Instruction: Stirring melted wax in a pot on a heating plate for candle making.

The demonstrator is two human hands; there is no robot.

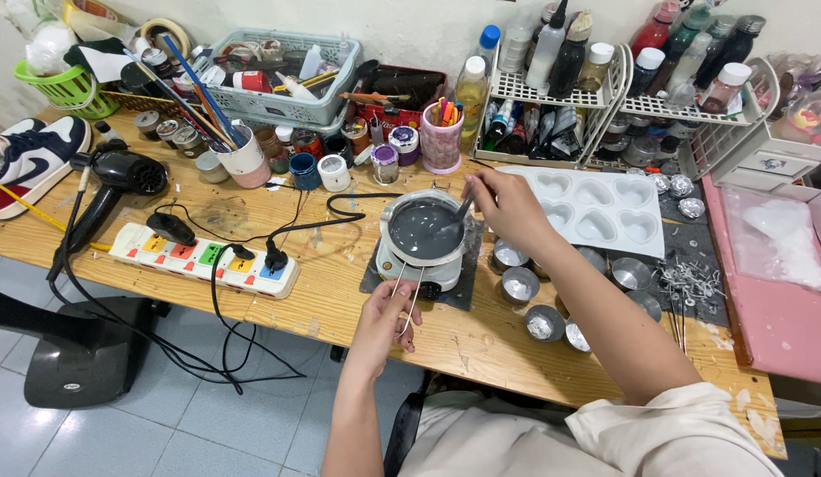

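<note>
A small white electric pot filled with grey liquid stands on a dark mat on the wooden table. My left hand grips the pot's thin wire handle at the near side. My right hand holds a slim stirring tool whose tip dips into the grey liquid. A white tray with heart-shaped hollows lies just right of the pot.
Several small metal cups sit right of the pot, with a pile of wick pins. A power strip, a hair dryer, a sneaker, jars, a brush cup, baskets and bottle racks crowd the back.
</note>
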